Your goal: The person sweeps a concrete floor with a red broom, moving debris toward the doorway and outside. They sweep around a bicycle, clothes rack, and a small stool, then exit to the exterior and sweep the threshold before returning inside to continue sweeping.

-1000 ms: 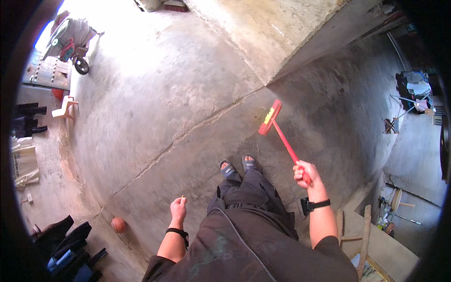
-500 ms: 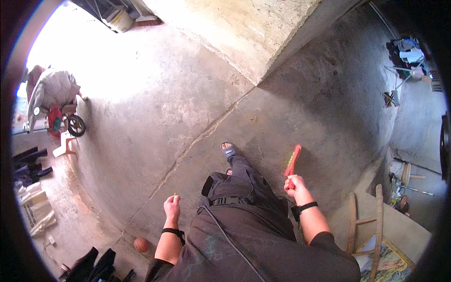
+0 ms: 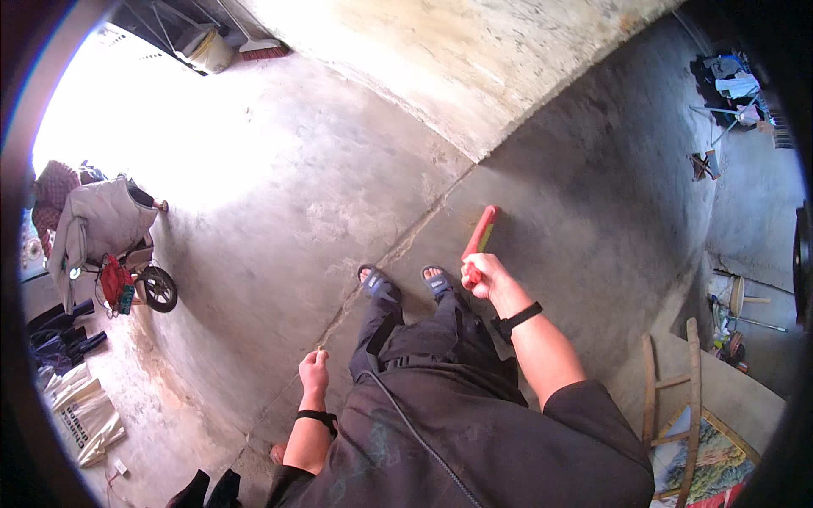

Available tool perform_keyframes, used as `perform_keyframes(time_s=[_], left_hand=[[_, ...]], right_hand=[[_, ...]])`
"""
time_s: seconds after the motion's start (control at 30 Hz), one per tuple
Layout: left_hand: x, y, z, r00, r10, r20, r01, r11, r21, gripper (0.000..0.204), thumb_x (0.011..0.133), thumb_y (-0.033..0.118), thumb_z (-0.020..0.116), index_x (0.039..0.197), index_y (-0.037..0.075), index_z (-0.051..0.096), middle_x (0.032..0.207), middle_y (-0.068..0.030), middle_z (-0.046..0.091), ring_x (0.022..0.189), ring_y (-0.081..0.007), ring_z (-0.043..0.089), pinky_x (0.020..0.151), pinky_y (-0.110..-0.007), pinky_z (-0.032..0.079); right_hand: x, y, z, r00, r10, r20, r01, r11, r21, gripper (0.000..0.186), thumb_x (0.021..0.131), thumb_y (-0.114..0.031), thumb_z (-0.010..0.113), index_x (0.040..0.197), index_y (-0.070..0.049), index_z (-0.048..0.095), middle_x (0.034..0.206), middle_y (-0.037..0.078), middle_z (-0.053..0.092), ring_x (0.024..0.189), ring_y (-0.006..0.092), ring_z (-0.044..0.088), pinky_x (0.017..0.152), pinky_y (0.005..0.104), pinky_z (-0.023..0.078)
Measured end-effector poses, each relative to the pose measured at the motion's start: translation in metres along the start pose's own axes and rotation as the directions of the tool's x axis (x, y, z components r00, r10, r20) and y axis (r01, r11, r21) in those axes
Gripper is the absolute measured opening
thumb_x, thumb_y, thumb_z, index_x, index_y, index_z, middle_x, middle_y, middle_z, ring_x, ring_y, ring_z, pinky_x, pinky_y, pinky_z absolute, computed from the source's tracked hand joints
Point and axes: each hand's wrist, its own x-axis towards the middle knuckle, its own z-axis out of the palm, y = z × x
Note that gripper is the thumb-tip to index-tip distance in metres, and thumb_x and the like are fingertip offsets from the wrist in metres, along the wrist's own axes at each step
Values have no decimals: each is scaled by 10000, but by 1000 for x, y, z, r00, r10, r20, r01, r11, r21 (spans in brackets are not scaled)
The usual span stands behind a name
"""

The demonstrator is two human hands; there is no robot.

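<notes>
From afar I judge this a carrying step: right fingers (image 3: 468,268) clamped on the red brush (image 3: 481,231), which juts just beyond them, left fingers (image 3: 314,359) pinching a tiny pale stub (image 3: 320,348); moving on calls for a steady grip.

Red scrub brush (image 3: 480,229) in the right hand (image 3: 483,275)
Yellow-green-bristled head beyond the fist; tiny pale stub (image 3: 320,348) at the left hand's (image 3: 313,372) fingertips.

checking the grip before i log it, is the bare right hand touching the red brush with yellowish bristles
Touching. The head view shows the bare right hand closed in a fist around the handle of the red brush with yellowish bristles.
</notes>
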Motion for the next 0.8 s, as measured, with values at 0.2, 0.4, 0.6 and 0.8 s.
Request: perform_keyframes(time_s=[0.2, 0.4, 0.6, 0.8], left_hand=[[49, -11, -53, 999, -45, -22, 45, 999, -25, 254, 870, 209, 653, 936, -24, 729, 828, -71, 724, 782, -130, 634, 754, -283, 489], [67, -28, -100, 996, -86, -10, 87, 995, 42, 276, 862, 229, 657, 942, -25, 732, 838, -85, 732, 790, -134, 643, 765, -288, 492], [98, -25, -112, 994, -111, 25, 110, 993, 41, 286, 862, 237, 652, 936, -28, 731, 834, -81, 732, 789, -146, 650, 773, -297, 494], [132, -5, -105, 997, -28, 75, 24, 998, 53, 282, 865, 243, 646, 904, -24, 730, 798, -87, 721, 751, -145, 643, 734, -301, 493]], right_hand=[[45, -3, 144, 988, 10, 152, 21, 979, -202, 194, 858, -69, 453, 668, -104, 435, 531, 3, 412, 423, 159, 420, 462, 339, 413], [62, 31, 240, 991, -69, 116, 108, 922, -373, 161, 879, -79, 495, 719, -73, 482, 585, 47, 492, 448, 191, 506, 422, 361, 435], [48, 37, 244, 969, -104, 224, 186, 902, -388, 92, 906, -101, 543, 848, -66, 481, 645, 50, 499, 478, 166, 489, 426, 347, 437], [-34, 36, 165, 971, -140, 194, 200, 919, -340, 117, 910, -73, 526, 995, -107, 453, 681, 23, 464, 452, 131, 441, 406, 321, 412]])
